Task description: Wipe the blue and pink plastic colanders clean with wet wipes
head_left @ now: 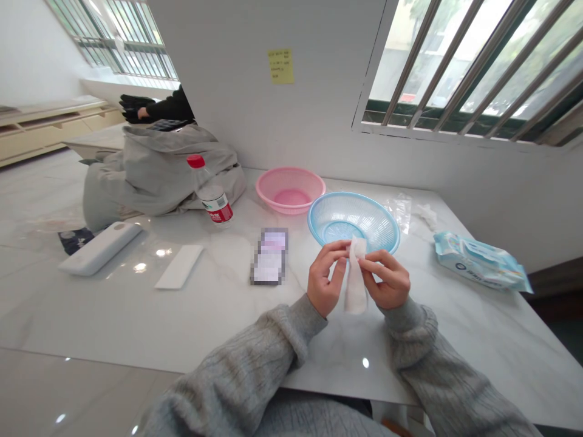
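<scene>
**Head view**
Open room: bare marble table (pixel 136 315) left of and below hands, out to near edge
Nearby: blue plastic basket (pixel 353 213) just behind hands; pink plastic basket (pixel 290 189) beyond; blurred phone (pixel 269 256) left; wipes packet (pixel 478 261) right
White wet wipe (pixel 355 294): held above table, hanging, creased
Left hand (pixel 324 282), right hand (pixel 387 280): fingers (pixel 336 254) pinching wipe's upper end
</scene>
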Tool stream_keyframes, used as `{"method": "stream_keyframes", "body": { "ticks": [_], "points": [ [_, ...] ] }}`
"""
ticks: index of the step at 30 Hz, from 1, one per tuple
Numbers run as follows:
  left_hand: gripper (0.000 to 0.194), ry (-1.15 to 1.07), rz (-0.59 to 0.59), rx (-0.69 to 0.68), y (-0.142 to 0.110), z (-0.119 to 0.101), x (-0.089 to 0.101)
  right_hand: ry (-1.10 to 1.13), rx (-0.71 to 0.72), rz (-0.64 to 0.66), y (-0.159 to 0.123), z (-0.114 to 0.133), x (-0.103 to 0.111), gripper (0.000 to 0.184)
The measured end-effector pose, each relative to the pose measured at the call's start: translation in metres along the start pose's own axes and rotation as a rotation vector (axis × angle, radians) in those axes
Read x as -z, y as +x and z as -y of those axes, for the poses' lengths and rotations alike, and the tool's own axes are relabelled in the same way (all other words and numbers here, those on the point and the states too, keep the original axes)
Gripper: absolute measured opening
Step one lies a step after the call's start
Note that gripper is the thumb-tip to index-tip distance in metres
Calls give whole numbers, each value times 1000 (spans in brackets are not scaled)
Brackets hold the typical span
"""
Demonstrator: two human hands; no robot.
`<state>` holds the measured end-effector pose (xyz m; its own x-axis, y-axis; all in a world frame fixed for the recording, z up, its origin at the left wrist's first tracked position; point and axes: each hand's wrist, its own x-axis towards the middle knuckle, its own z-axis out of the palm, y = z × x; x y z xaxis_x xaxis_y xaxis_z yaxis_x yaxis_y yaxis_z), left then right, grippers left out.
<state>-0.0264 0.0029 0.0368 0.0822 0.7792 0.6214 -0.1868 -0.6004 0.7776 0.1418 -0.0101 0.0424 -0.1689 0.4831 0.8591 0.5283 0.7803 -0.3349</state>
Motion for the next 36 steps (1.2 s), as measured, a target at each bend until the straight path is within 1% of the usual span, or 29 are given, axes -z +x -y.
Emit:
{"method": "stream_keyframes", "body": {
  "ticks": [1, 4, 5, 6, 8, 10, 11, 13, 15, 17, 19, 24, 25, 29, 32, 34, 36],
  "points": [
    [26, 15, 25, -20, 0, -2, 1, -30, 13, -8, 0, -2, 1, 56],
    [27, 71, 91, -82, -1, -4, 2, -88, 49, -8, 0, -3, 3, 60],
    [31, 97, 100, -96, -1, -5, 2, -95, 57, -7, 0, -3, 3, 61],
    [33, 122, 100, -103, -1, -4, 1, -98, 61, -8, 0, -3, 3, 62],
    [24, 154, 73, -103, 0, -2, 0, -101, 55, -17, 0, -2, 4, 64],
    [14, 161, 11, -84, 0, 0, -1, -108, 40, -33, 0, -2, 5, 65],
    [12, 157, -26, -64, 1, 2, -1, -112, 30, -42, 1, -2, 5, 66],
    [14, 138, -82, -4, 2, 4, -1, -113, 11, -60, 1, -4, 6, 65],
    [17, 119, -104, 60, 2, 5, 0, -106, -7, -79, 2, -5, 6, 63],
    [19, 113, -103, 93, 3, 5, 0, -93, -19, -89, 2, -6, 6, 62],
    [18, 128, -102, 91, 3, 4, 0, -74, -25, -80, 3, -6, 7, 61],
    [13, 162, -79, 20, 3, 2, -2, -48, 7, 59, 2, -6, 7, 63],
    [12, 158, -65, 8, 3, 2, -3, -50, 12, 70, 2, -6, 6, 63],
    [13, 145, -16, 0, 1, 3, -3, -46, -12, 12, 2, -6, 2, 61],
    [15, 145, -36, 77, 0, 4, -2, -49, -32, -44, 2, -5, 3, 60],
    [17, 117, -99, 164, 0, 6, -1, -68, -41, -87, 4, -6, 6, 59],
    [21, 60, -186, 249, 1, 8, 0, -93, -58, -132, 5, -10, 10, 55]
  ]
}}
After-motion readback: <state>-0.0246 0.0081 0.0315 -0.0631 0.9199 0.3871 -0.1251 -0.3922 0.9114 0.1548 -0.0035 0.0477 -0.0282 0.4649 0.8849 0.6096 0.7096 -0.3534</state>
